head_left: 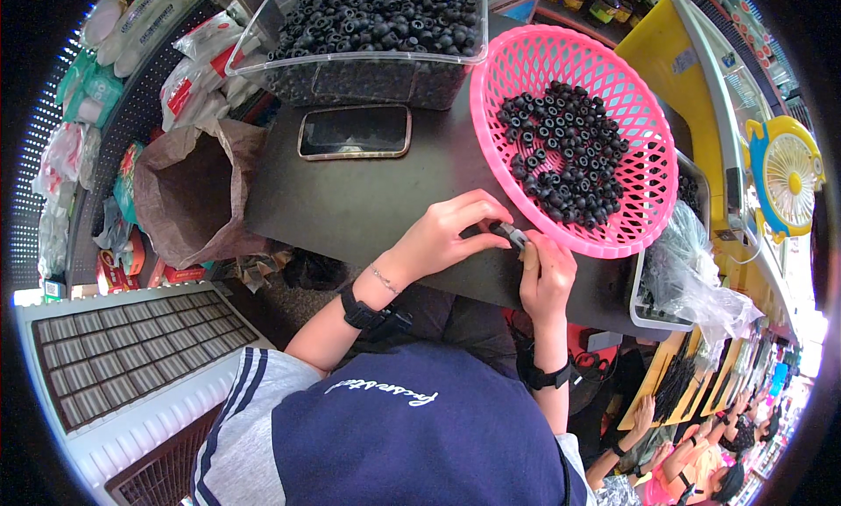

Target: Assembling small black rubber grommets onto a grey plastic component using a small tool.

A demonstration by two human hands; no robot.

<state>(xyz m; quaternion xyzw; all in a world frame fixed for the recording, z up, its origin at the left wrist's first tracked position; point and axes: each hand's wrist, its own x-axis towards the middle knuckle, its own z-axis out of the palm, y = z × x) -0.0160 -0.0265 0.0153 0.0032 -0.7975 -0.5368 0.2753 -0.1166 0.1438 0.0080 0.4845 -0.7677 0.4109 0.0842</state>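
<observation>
My left hand [455, 228] pinches a small black piece [500, 228] between thumb and fingertips, above the near side of the dark table [350, 204]. Close against it, my right hand [547, 274] has its fingers closed on a small grey-and-black piece [517, 238]. The two pieces meet or overlap between my fingertips; their exact shape is too small to tell. Just beyond my hands sits a pink lattice basket [487, 125] with many small black ring-shaped parts [569, 151] inside. A clear plastic bin [385, 63] heaped with similar black parts [377, 20] stands at the far left.
A phone [355, 133] lies in front of the bin. An open brown bag [188, 186] stands left of the table. Right of the basket are a tray [644, 304] with crumpled clear plastic [692, 269] and a yellow-blue fan [786, 175]. Other people [692, 467] work at the lower right.
</observation>
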